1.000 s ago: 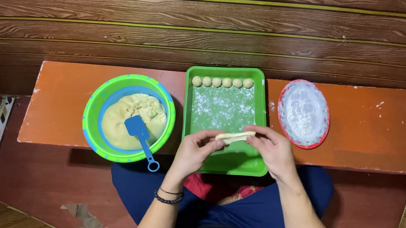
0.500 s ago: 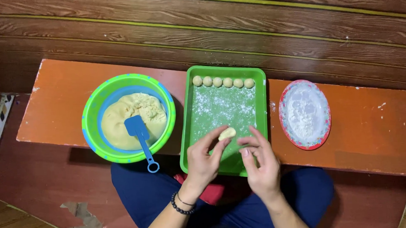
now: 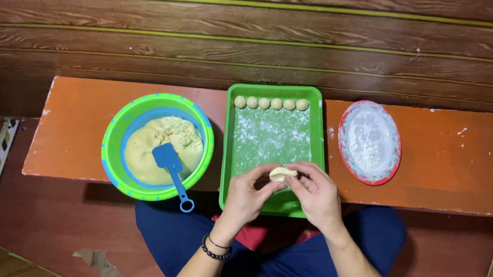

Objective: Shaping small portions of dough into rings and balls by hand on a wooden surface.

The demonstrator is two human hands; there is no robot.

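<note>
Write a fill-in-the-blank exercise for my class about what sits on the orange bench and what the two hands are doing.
1. Both hands, left hand and right hand, pinch one small pale dough piece over the green rectangular plastic tray, which is dusted with ____.
2. Along the tray's far edge lie ____ small dough balls.
3. The blue plastic spatula rests in the round green ____.
4. The red-rimmed oval plate sits to the tray's ____.

Missing words: flour; six; bowl; right
</note>
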